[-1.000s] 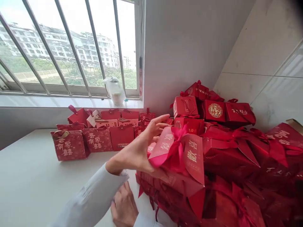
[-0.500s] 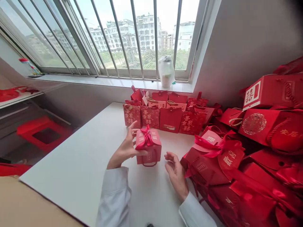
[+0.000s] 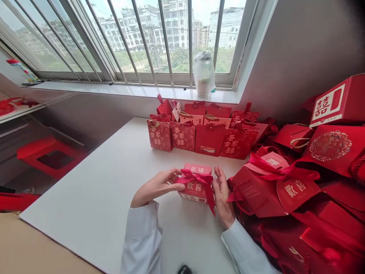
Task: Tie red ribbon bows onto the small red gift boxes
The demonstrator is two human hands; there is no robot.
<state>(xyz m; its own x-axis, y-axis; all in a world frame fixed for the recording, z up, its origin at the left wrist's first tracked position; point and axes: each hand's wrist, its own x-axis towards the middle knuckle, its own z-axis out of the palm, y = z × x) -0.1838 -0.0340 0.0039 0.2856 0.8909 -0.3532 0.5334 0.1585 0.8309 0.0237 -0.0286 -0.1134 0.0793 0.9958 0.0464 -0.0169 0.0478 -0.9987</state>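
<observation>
The left hand [image 3: 159,186] gripped the box [image 3: 196,186] by its side, and the right hand [image 3: 224,198], fingers open, cupped its other side, bags [image 3: 209,140] behind!

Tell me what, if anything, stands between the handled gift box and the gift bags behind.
Nothing visible: white tabletop shows between the ribboned gift box and the red gift bags. The left hand and right hand are at the box's sides.

A white table [image 3: 94,182] carries a ribboned red box [image 3: 196,186], red bags [image 3: 184,137] and heaped red boxes [image 3: 252,192].
</observation>
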